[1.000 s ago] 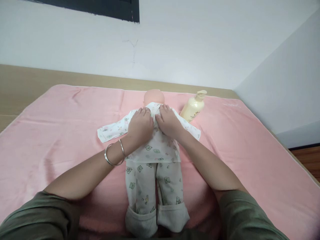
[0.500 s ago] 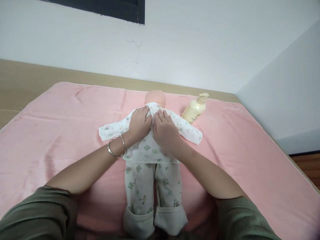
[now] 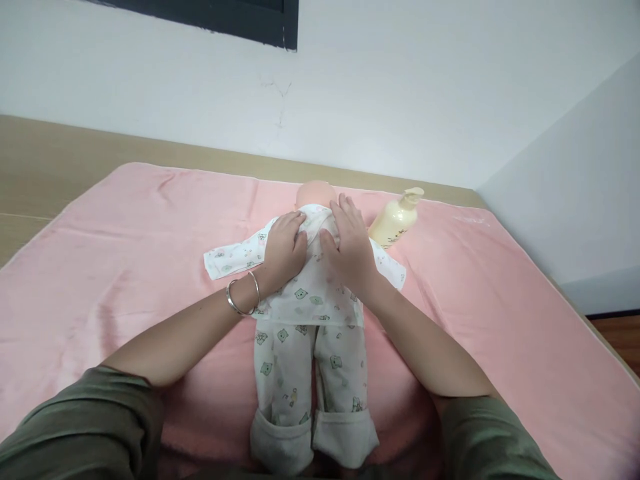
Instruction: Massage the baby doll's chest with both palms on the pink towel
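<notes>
A baby doll (image 3: 316,193) lies with its head toward the wall, dressed in a white patterned top (image 3: 307,303) and matching trousers (image 3: 285,373) with turned-up cuffs. My left hand (image 3: 284,252) rests flat on the left side of the doll's upper body, fingers pointing toward its head. On the right side, my right hand (image 3: 353,250) lies over the shoulder area, fingers spread and thumb apart. Both palms touch the top, and neither hand grips anything. The doll's sleeves stretch out to both sides. Its face is not visible.
A pink sheet (image 3: 150,267) lies under the doll. A cream pump bottle (image 3: 397,219) leans or lies beside the right sleeve. Behind the sheet runs a wooden edge (image 3: 210,155) against a white wall (image 3: 375,100), with a dark frame (image 3: 250,20) above.
My right hand has shifted to the right and up toward the doll's shoulder, its thumb spreading. My left hand stays on the top. The whole view has moved slightly.
</notes>
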`<state>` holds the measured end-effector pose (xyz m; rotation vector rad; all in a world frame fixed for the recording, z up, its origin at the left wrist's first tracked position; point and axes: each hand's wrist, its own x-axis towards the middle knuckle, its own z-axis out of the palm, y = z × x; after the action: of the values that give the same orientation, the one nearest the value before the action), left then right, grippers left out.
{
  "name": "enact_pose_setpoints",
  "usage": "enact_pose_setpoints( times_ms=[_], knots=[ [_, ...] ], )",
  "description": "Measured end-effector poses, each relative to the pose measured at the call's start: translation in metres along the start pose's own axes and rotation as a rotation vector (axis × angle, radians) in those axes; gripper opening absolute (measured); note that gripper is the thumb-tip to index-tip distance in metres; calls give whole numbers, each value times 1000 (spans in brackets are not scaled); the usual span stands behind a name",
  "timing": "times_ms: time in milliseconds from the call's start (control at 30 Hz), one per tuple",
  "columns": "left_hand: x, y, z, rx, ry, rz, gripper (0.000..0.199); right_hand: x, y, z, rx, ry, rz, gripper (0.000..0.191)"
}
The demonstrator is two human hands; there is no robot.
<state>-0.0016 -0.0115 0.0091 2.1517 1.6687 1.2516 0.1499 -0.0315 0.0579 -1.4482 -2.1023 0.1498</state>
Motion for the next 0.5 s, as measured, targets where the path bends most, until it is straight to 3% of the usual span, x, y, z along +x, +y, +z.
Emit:
enact_pose_setpoints(
  times_ms=[233,400,500],
  knots=[
    [-2,0,1,-5,4,23,45,-4,2,11,-71,-99,-166,52],
    [-1,1,1,-3,-8,-11,46,0,6,7,-32,33,-169,54],
    [-1,2,1,0,-7,-32,46,0,9,14,-22,-9,-191,52]
  ],
)
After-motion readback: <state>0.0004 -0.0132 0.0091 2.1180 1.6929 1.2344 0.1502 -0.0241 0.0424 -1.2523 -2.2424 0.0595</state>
